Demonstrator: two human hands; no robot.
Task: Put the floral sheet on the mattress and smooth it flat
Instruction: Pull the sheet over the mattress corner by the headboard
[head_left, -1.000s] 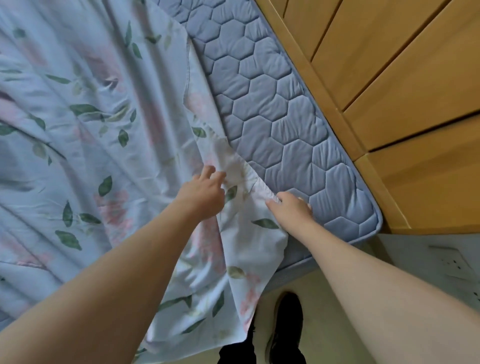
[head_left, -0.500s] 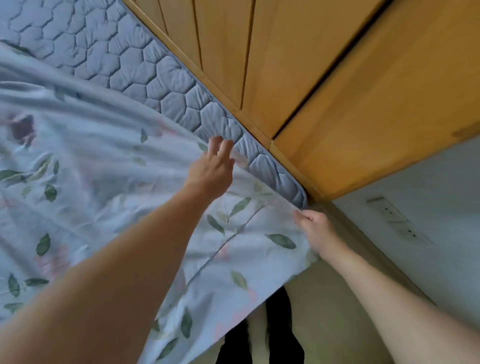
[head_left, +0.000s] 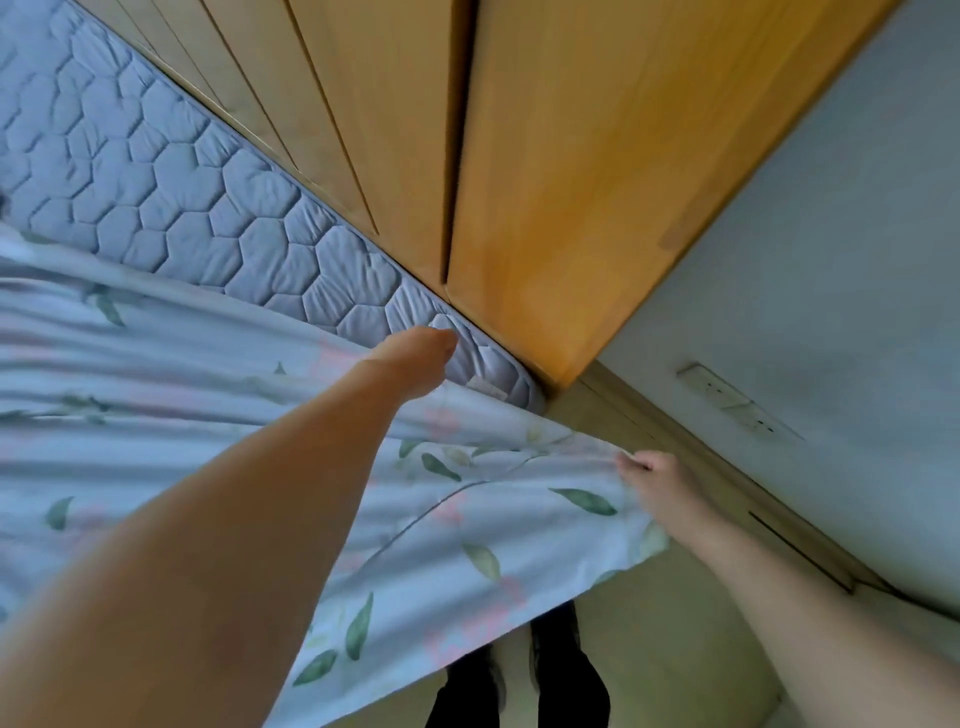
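Floral sheet (head_left: 208, 415) spread across the lower left of the frame over the quilted mattress (head_left: 182, 192), its corner overhanging at lower centre. Left hand (head_left: 415, 358) lies on the sheet's far edge, finger posture indiscernible. Right hand (head_left: 652, 475) pinches the sheet's corner at right. Wooden wardrobe (head_left: 545, 156) borders the mattress above.

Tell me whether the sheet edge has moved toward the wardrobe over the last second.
Yes. The floral sheet now covers more of the mattress, its edge nearer the wooden wardrobe.
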